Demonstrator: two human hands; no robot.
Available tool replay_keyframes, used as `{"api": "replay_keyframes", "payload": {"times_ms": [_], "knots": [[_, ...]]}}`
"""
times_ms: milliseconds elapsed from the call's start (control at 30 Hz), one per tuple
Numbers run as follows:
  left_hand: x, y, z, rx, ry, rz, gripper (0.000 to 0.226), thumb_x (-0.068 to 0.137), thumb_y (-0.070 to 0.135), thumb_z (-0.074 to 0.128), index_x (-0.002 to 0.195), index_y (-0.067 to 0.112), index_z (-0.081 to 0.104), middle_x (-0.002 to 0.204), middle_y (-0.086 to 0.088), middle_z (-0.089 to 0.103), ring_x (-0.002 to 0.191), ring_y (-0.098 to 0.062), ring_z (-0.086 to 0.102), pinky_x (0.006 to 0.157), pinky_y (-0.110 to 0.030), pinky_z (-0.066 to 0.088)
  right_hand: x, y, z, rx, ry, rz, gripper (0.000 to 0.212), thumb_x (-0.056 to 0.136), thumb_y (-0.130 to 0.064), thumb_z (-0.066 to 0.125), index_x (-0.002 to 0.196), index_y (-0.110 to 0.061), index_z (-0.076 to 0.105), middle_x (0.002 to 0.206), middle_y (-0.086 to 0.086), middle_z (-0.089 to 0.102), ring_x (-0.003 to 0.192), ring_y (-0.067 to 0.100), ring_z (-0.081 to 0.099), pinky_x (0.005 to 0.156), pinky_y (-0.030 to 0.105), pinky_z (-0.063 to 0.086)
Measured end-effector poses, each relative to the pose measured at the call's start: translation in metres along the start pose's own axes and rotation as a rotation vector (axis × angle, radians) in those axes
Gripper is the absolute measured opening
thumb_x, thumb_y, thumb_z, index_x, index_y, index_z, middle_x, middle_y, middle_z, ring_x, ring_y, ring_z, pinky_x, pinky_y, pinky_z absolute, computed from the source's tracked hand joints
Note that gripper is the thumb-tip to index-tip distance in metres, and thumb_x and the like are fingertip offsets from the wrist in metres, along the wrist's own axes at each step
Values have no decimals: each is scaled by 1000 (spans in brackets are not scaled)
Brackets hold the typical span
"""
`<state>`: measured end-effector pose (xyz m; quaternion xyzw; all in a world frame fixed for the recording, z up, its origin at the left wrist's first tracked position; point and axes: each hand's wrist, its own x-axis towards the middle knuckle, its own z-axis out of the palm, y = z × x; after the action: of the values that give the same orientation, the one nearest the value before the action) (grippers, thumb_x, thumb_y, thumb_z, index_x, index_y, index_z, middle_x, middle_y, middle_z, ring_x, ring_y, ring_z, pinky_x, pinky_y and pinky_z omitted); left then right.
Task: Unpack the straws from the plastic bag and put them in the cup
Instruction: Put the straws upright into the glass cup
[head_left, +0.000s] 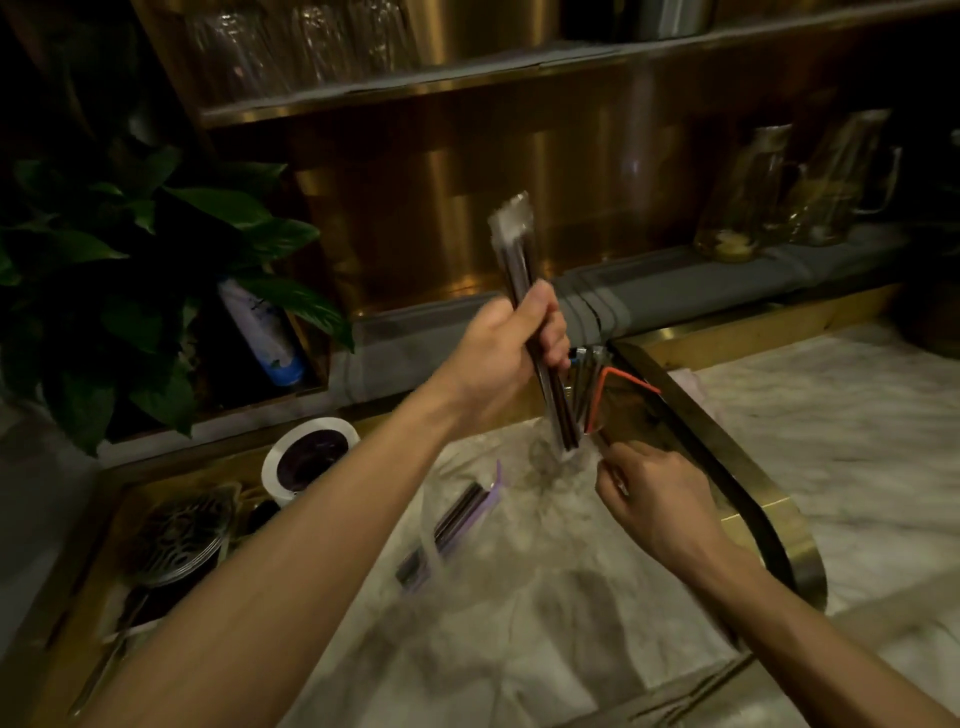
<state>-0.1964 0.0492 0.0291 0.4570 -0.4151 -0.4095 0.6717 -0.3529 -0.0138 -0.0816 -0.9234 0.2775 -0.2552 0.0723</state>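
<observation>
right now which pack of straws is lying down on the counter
The purple-edged pack, lying flat on the marble counter. The other pack is gripped upright in the left hand.

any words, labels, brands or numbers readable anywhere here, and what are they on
Nothing here can be read.
white and blue bottle: dark print on its side, too blurred and dim to read.
bag of straws in the left hand: no print can be made out.
</observation>
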Motion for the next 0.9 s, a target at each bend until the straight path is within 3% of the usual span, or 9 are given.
{"api": "replay_keyframes", "payload": {"times_ms": [200,333,633,767,900], "knots": [[45,18,17,-45,10,73,30,104,17,23,79,12,40,64,-5,31,57,-15,37,62,-27,39,-13,12,0,-18,-67,48,19,78,-15,66,62,-17,56,55,0,54,45,20,49,49,25,26],[78,4,14,59,28,86,31,104,20,25,79,12,42,64,-2,36,57,-13,41,65,-27,41,-17,15,1,-19,-97,61,16,82,-20,61,66,-17,61,60,1,59,50,20,54,51,25,30],[142,-112,-17,424,173,-74,34,102,25,32,73,16,45,64,0,46,62,-15,47,70,-36,43,-20,19,-3,59,-121,101,14,81,-20,61,67,-20,60,59,-4,56,50,16,52,51,23,33],[150,-159,-29,523,220,-212,26,99,38,32,87,20,44,70,3,52,71,-14,54,76,-35,43,-21,21,-2,59,-145,118,13,81,-21,61,68,-21,62,60,-6,56,49,14,51,51,25,38],[149,-193,-39,574,248,-284,19,100,36,35,90,24,46,76,6,60,77,-11,58,79,-33,41,-22,23,-3,84,-133,134,13,80,-22,59,67,-21,60,59,-5,56,49,17,52,50,26,38]]}}
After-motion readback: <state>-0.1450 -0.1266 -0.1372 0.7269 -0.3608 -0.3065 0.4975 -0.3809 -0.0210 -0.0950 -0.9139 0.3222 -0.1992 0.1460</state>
